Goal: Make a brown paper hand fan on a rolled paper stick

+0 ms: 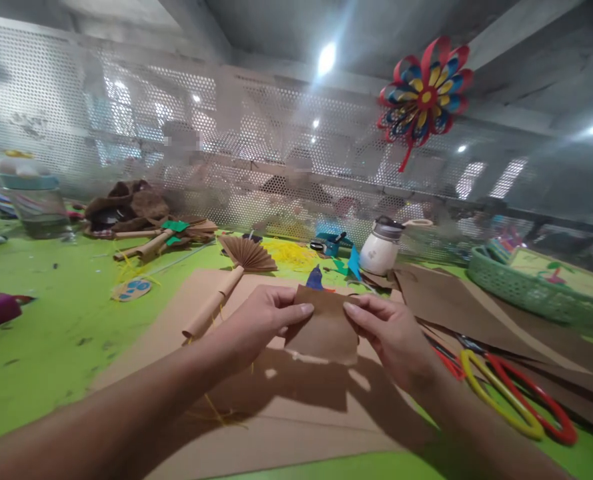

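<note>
Between my two hands is a small piece of brown paper (323, 330), raised a little above a larger sheet of light brown cardboard (266, 437) and casting a shadow on it. My left hand (266, 313) pinches its upper left corner between thumb and fingers. At the upper right corner, my right hand (389, 327) pinches it the same way. A pointed blue paper piece (315, 278) shows just beyond the top edge. To the left of my hands lies a rolled brown paper tube (213, 303) with a pleated paper fan (249, 253) at its far end.
Scissors with red and yellow handles (501, 393) lie at right, near brown paper sheets (456, 313) and a green basket (516, 283). A white jar (380, 247) stands behind. Yellow shreds (291, 253), a round blue-marked tag (132, 289) and a clear container (39, 207) are farther off.
</note>
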The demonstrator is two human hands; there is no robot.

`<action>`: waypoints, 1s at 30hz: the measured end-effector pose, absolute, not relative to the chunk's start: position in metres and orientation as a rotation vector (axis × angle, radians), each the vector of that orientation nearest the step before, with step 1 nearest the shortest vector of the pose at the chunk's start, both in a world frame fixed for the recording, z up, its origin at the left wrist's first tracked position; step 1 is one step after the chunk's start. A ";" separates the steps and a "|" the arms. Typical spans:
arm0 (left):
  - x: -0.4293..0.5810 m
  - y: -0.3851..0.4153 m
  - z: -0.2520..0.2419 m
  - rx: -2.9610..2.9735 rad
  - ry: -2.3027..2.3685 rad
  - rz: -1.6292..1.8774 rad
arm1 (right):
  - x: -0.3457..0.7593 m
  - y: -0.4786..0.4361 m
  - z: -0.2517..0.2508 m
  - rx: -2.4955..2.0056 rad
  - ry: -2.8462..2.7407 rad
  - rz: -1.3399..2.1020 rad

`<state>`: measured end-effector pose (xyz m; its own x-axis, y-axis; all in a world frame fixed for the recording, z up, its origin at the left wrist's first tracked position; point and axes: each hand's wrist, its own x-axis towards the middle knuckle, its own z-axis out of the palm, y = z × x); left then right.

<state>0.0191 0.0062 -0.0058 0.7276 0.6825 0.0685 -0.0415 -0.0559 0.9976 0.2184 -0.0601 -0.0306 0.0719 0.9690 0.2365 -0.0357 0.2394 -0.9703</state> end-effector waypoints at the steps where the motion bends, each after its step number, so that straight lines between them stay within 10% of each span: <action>1: 0.020 0.005 -0.007 1.523 0.541 0.619 | 0.217 -0.061 -0.032 -1.031 -1.220 1.001; 30: 0.022 -0.005 -0.006 1.466 0.635 0.695 | 0.208 -0.068 -0.028 -0.968 -0.971 1.163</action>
